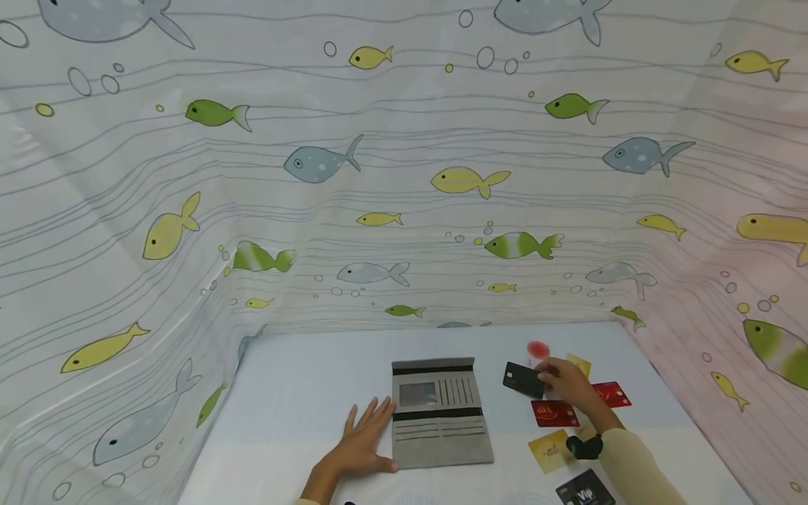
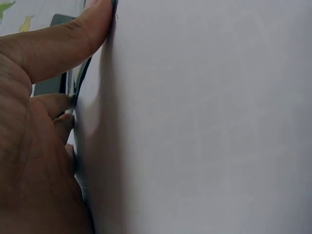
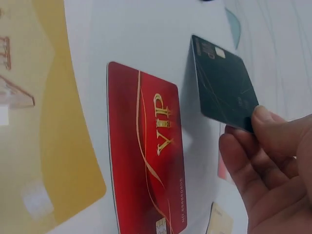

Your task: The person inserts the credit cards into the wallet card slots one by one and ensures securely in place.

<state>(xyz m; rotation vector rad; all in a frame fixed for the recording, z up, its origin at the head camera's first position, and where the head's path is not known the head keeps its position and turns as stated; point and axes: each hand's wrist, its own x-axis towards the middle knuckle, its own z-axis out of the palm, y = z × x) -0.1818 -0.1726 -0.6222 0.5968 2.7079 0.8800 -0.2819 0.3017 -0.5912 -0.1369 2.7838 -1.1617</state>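
Observation:
A flat grey wallet [image 1: 442, 442] lies unfolded on the white table, with a clear window and several card slots. My left hand [image 1: 361, 443] rests along its left edge, fingers spread, thumb near the lower left corner; in the left wrist view the thumb [image 2: 63, 48] crosses the top left. Between thumb and fingers of my right hand [image 1: 568, 384] is a black card [image 1: 522, 379], tilted and raised off the table. In the right wrist view this black card [image 3: 224, 83] shows a chip, and a red VIP card [image 3: 146, 146] lies beside it.
Around the right hand lie a red VIP card [image 1: 554, 414], another red card [image 1: 612, 394], a gold card [image 1: 550, 450], a partly hidden yellow card [image 1: 579, 363] and a black VIP card [image 1: 586, 489]. A red-and-white round item [image 1: 538, 350] sits behind. Fish-patterned cloth [image 1: 404, 154] surrounds the table.

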